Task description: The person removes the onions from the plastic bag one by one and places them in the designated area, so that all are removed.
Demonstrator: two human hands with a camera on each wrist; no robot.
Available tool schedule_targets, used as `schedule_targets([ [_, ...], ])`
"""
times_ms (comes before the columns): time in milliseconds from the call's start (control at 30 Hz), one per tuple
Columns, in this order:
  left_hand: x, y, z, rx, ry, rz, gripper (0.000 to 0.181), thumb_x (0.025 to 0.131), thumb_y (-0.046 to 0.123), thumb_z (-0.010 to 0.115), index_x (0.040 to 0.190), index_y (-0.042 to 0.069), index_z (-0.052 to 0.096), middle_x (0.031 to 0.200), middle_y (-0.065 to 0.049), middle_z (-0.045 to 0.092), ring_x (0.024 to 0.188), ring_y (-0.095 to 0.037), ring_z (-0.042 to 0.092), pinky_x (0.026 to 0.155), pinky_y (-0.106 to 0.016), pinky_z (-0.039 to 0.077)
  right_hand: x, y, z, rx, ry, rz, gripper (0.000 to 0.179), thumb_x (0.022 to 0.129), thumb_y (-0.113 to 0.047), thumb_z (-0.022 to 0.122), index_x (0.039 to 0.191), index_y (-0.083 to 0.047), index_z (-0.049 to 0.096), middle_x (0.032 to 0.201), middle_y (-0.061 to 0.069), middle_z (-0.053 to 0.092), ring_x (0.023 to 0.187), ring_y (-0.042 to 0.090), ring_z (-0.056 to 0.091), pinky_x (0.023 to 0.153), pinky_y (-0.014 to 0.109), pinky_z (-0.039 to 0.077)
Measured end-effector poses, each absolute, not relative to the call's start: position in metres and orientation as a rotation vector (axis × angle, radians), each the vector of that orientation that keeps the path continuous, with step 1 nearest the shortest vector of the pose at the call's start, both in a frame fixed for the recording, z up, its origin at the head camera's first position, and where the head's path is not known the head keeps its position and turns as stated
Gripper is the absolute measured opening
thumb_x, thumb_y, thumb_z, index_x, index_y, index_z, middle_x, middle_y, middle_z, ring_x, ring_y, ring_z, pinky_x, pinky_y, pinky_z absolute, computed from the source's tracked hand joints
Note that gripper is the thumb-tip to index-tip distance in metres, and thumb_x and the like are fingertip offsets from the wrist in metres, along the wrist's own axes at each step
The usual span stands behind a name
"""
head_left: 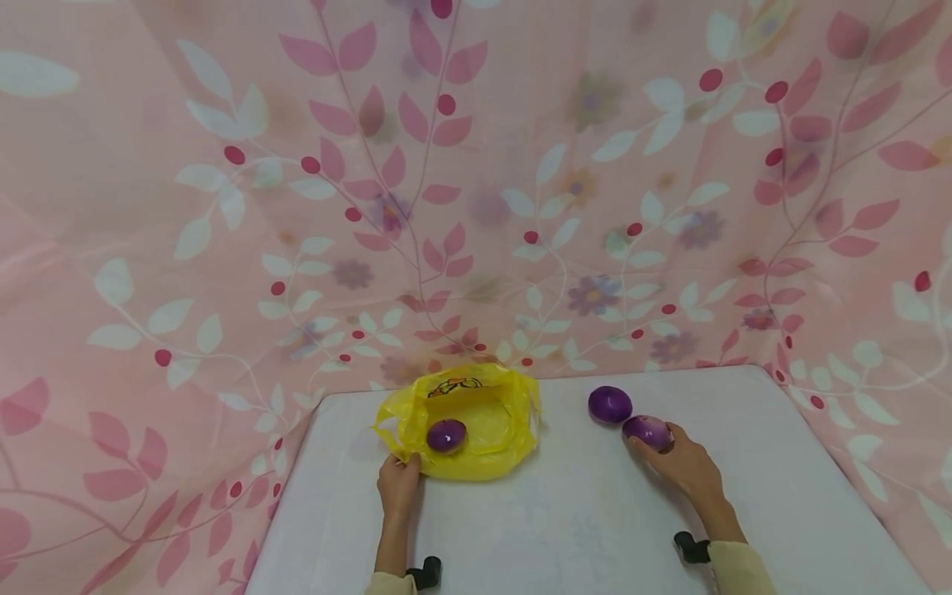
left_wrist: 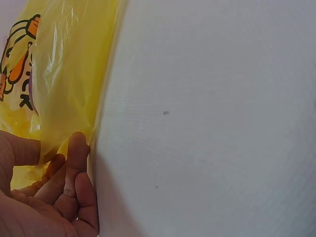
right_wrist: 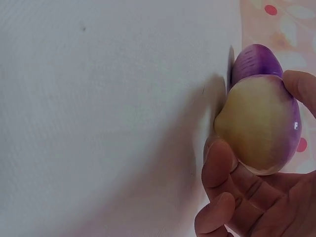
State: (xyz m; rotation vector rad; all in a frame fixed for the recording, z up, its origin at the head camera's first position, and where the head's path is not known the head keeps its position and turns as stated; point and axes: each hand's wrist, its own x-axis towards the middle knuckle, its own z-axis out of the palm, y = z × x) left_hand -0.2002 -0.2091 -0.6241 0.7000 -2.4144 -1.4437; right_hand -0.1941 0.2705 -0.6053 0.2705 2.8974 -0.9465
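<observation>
My left hand (head_left: 399, 483) pinches the near left edge of a yellow plastic bag (head_left: 483, 467) with a black and orange cartoon print. The bag's mouth gapes, and a glossy purple bulb-shaped vegetable (head_left: 446, 436) lies inside. In the left wrist view, thin yellow film passes between the thumb and fingers (left_wrist: 76, 153). To the right, my right hand (head_left: 687, 467) holds a purple-and-cream bulb vegetable (right_wrist: 259, 123) between thumb and fingers. Its cream side tapers to a blunt tip. Another purple bulb vegetable (head_left: 610, 405) sits just beyond it, overlapped by the held one in the right wrist view.
Everything rests on a white-covered table (head_left: 550, 529). A pink curtain (head_left: 476, 207) with leaf and flower prints hangs behind it and along both sides. Each wrist wears a small black camera mount (head_left: 692, 548).
</observation>
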Motion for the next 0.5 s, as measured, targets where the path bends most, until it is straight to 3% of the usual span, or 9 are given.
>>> schedule_targets([
  [500, -0.1996, -0.2093, -0.6246, 0.698, -2.401, -1.457, 0.025, 0.092, 0.017, 0.063, 0.106, -0.003, 0.068, 0.07, -0.004, 0.061, 0.07, -0.019, 0.047, 0.065, -0.032, 0.041, -0.192, 0.272, -0.6048, 0.292, 2.913, -0.962, 0.108, 0.082, -0.078, 0.052, 0.145, 0.007, 0.032, 0.109, 0.022, 0.067, 0.099, 0.043, 0.061, 0.074, 0.052, 0.047],
])
